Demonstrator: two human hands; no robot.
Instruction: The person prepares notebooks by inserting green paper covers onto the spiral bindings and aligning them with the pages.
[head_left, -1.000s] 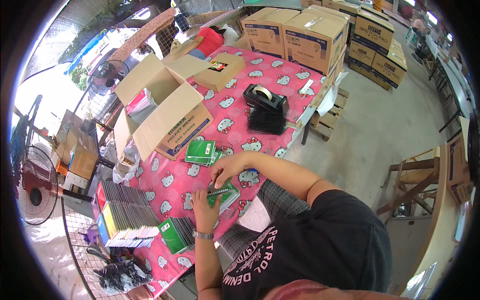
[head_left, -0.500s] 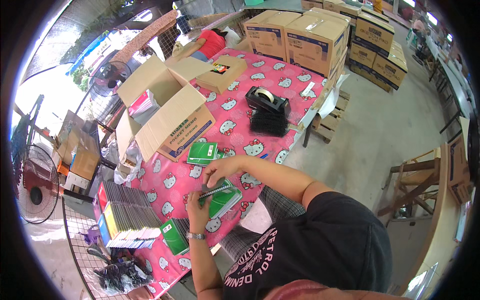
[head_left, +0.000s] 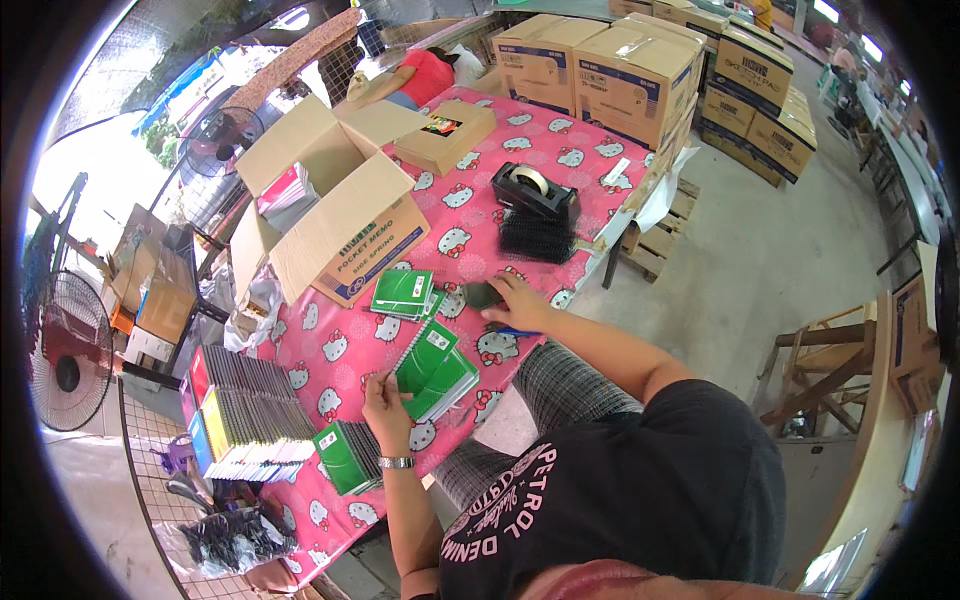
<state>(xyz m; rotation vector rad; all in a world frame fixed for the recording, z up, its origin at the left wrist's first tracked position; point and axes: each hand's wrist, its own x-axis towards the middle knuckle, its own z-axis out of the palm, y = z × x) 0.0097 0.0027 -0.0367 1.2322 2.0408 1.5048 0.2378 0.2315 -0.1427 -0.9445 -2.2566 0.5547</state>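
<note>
A green spiral notebook [head_left: 428, 352] lies slanted over a few more green notebooks [head_left: 452, 386] near the table's front edge. At its lower left corner is my left hand [head_left: 385, 402], thumb and fingers closed on it. My right hand [head_left: 520, 303] is to the right of the notebooks, gripping a small dark rounded object [head_left: 483, 295] whose kind I cannot make out. Just below that hand lies a blue pen [head_left: 518, 332]. Farther back is a small stack of green notebooks [head_left: 403, 292]. Left of my left wrist sits another row of green notebooks [head_left: 345, 462].
A long row of spiral notebooks [head_left: 255, 420] lines the left side. An open carton [head_left: 365, 250] stands behind, beside a closed flat box [head_left: 447, 138]. Toward the far right are a tape dispenser [head_left: 535, 192] and black spiral coils [head_left: 537, 236]. A person in red [head_left: 430, 75] leans at the far end.
The notebook that stood on edge between my hands now rests flatter on the pile. My right hand has moved right, away from it, with the dark object.
</note>
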